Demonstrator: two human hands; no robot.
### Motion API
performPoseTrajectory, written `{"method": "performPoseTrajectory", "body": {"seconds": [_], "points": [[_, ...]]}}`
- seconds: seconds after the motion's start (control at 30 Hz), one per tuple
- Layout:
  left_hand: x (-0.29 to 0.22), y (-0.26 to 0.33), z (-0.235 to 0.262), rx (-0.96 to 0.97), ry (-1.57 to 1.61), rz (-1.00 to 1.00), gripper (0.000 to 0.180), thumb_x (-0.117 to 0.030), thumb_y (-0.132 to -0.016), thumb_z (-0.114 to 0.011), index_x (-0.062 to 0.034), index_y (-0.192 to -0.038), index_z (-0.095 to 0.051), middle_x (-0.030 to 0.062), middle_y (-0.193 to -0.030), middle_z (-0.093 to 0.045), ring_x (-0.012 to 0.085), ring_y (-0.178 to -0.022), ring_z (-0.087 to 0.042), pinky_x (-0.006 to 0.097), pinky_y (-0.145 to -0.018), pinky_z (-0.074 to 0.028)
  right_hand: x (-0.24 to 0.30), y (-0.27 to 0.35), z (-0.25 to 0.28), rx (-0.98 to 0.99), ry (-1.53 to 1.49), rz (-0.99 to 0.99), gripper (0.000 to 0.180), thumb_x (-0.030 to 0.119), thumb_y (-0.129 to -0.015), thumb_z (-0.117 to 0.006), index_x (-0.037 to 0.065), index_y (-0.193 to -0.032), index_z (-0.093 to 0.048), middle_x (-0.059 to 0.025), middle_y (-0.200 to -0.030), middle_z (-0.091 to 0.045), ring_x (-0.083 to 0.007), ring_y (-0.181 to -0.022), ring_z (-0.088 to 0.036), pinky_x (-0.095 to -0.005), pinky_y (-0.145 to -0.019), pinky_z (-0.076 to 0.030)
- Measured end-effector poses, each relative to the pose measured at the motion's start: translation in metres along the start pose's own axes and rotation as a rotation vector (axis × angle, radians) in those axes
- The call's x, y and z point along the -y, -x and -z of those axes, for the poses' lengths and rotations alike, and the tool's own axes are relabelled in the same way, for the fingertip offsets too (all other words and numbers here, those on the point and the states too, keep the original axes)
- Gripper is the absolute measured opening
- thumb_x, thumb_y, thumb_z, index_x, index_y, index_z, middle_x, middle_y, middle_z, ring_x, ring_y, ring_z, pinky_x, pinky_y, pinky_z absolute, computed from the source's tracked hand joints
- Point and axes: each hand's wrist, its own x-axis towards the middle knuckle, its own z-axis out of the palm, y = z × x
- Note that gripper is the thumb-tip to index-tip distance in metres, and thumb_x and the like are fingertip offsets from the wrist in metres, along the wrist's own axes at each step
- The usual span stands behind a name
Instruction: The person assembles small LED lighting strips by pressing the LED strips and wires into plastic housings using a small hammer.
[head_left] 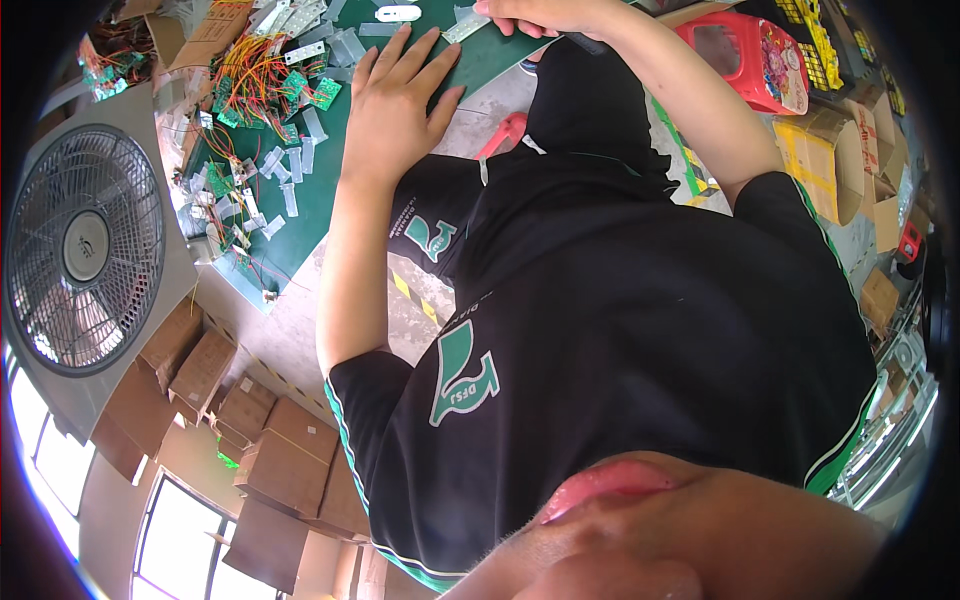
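My left hand [390, 115] lies palm down with its fingers spread on the green tabletop [325, 200], holding nothing. At the top edge, my right hand [545, 14] has its fingers closed on one end of a pale, flat, translucent strip [465, 27]. A dark object [587, 43] shows under that hand; its kind is unclear. Beyond my left fingertips lies a white, rounded, oblong plastic piece [398, 14]. Left of my left hand, green circuit boards [325, 93] with orange and red wires [262, 85] are heaped among small clear plastic pieces [291, 165].
A grey fan [85, 245] stands at the left, beside the table. Cardboard boxes [290, 460] are stacked along the lower left. To the right are a red plastic container [745, 65], an open carton [815, 165] and yellow plastic trays [810, 40].
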Motion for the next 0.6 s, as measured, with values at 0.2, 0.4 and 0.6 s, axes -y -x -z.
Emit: {"method": "performPoseTrajectory", "body": {"seconds": [0.2, 0.4, 0.6], "points": [[0.005, -0.003, 0.002, 0.051, 0.016, -0.042, 0.046, -0.03, -0.091, -0.072, -0.0205, -0.135, -0.068, 0.0074, -0.146, -0.06, 0.0322, -0.14, -0.05, 0.053, -0.117, -0.034, 0.009, -0.001, -0.005, 0.002, 0.117, -0.011, 0.016, 0.014, -0.099, -0.067, 0.0, -0.094, -0.063, -0.0046, -0.073, -0.066, -0.0095, -0.055, -0.057, -0.029, -0.05, -0.045], [0.011, -0.005, -0.001, 0.014, 0.031, -0.099, 0.041, -0.032, -0.09, -0.072, -0.0261, -0.13, -0.071, 0.0045, -0.142, -0.062, 0.0283, -0.138, -0.053, 0.053, -0.116, -0.034, 0.008, -0.005, -0.005, 0.005, 0.102, -0.039, 0.018, 0.016, -0.099, -0.067, 0.0, -0.091, -0.065, -0.0042, -0.073, -0.066, -0.0099, -0.055, -0.057, -0.0288, -0.05, -0.046], [0.011, -0.002, -0.004, -0.005, 0.0, -0.098, 0.041, -0.031, -0.089, -0.073, -0.0274, -0.13, -0.073, 0.0044, -0.144, -0.062, 0.0288, -0.137, -0.053, 0.049, -0.116, -0.035, 0.004, -0.005, -0.001, 0.036, 0.059, -0.027, 0.018, 0.016, -0.1, -0.067, -0.001, -0.094, -0.065, -0.0035, -0.074, -0.066, -0.0099, -0.055, -0.057, -0.0282, -0.052, -0.045]]}}
